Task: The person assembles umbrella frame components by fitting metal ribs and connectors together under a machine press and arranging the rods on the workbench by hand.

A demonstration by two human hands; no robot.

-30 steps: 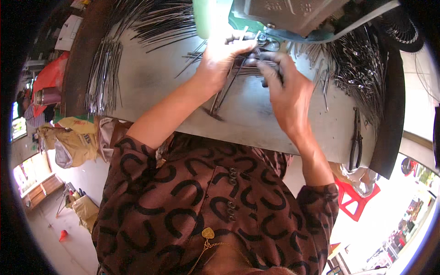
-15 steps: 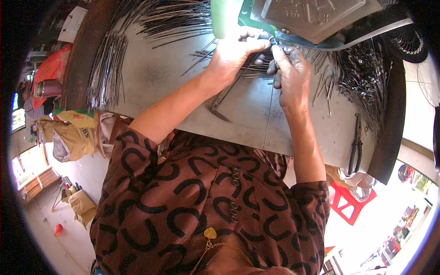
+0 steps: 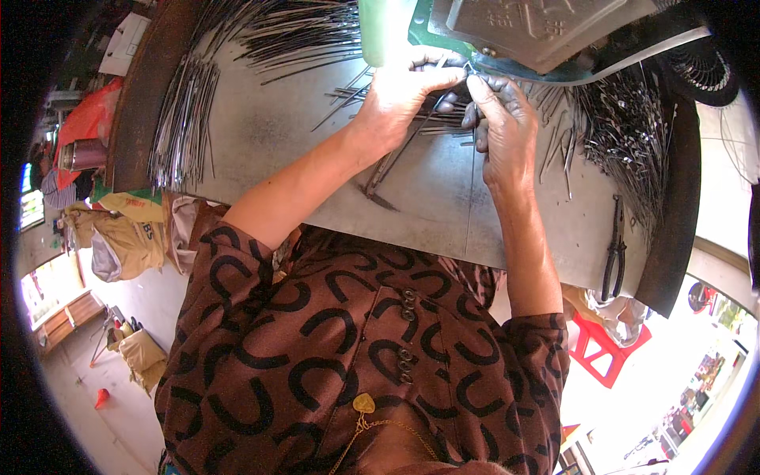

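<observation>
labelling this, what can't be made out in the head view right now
Head view: what sits between the tips of the left hand and right hand; too small, covered by both.
Head view: the tops of the metal cover and green tube; cut off by the upper edge.
Head view: background items at lower right; too small, overexposed.

Left grip [image 3: 396,96] and right grip [image 3: 509,131] close together at a small metal piece [image 3: 468,68], thin dark rods [image 3: 185,123] on the tabletop [image 3: 273,146].
</observation>
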